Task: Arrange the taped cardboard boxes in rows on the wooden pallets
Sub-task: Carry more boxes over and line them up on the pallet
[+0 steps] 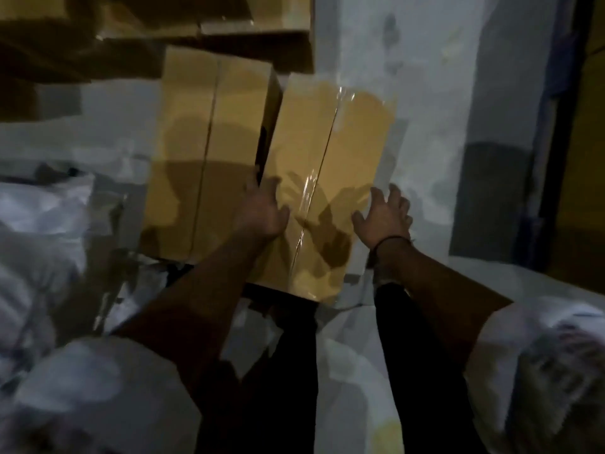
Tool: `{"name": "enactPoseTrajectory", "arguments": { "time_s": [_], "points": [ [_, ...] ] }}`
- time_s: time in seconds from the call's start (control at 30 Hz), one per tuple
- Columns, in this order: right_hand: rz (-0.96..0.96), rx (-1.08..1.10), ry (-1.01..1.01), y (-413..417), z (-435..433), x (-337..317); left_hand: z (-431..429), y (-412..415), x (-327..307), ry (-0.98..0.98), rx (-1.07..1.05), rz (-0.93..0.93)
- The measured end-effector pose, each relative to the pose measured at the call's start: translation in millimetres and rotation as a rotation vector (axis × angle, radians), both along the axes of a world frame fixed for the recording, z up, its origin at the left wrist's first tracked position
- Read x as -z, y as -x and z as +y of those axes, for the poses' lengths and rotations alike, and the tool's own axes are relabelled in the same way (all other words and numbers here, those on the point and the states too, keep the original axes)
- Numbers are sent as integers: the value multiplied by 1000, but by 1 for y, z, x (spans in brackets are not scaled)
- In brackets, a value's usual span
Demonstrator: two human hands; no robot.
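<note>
Head view: taped cardboard box point(330, 165) lies between both hands, shiny tape point(311, 191) along its top seam. Left hand point(262, 213) touches the box's left edge, thumb on top, fingers extended into the gap (blurry, looks flat, not curled). Right hand point(384, 217) is spread, just beside the box's right edge; contact unclear. Dark band point(391, 240) on the right wrist. Second box point(209, 142) sits just left of the left hand. More boxes point(255, 37) are stacked beyond the hands. White sacks point(42, 208) far left.

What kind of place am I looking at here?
Probably a warehouse or storeroom: taped cardboard boxes side by side, more cartons stacked behind them, white sacks lying around.
</note>
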State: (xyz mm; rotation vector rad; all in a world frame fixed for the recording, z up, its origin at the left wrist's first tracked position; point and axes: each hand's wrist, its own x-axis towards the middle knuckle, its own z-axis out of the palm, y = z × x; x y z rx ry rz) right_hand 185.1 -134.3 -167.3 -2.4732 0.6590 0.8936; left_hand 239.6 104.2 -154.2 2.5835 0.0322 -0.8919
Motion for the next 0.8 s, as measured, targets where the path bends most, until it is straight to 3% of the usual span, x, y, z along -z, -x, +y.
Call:
{"name": "enactPoseTrajectory", "arguments": {
  "time_s": [0.17, 0.27, 0.4, 0.67, 0.8],
  "points": [
    [-15, 96, -54, 6, 27, 78, 20, -34, 80, -59, 138, -52],
    [-106, 143, -87, 6, 36, 103, 25, -39, 111, -57, 97, -57],
    [-145, 184, -113, 8, 42, 118, 15, -30, 121, -152, 146, -123],
    [-115, 130, -142, 8, 39, 111, -6, -39, 117, 51, -44, 4],
    [-128, 149, -174, 10, 31, 102, -9, -40, 102, 97, -18, 4]
  ]
}}
